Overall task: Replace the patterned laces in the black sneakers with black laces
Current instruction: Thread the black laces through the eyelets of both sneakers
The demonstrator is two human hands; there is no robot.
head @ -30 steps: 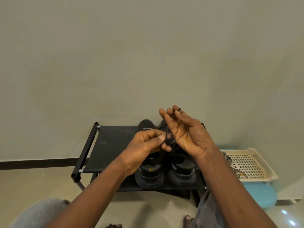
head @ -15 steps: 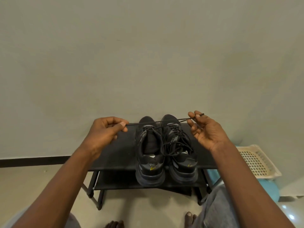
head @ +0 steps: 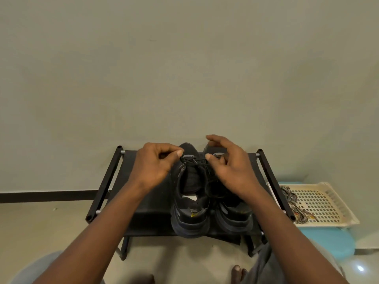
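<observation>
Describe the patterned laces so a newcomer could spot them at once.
Find the black shoe rack against the wall. Beside its right end sits a cream perforated basket. The patterned laces lie coiled along the basket's left side: black-and-white striped cords, unlike the plain black lace on the sneakers.

Plain greenish-grey wall (head: 184, 68), black skirting strip (head: 41, 196) along the bottom, pale floor (head: 41, 228) below. Low black shoe rack (head: 102, 187) by the wall, cream perforated basket (head: 324, 203) on a light-blue stool (head: 328, 240) just beside it. Bright glare spot (head: 360, 268) bottom right.
</observation>
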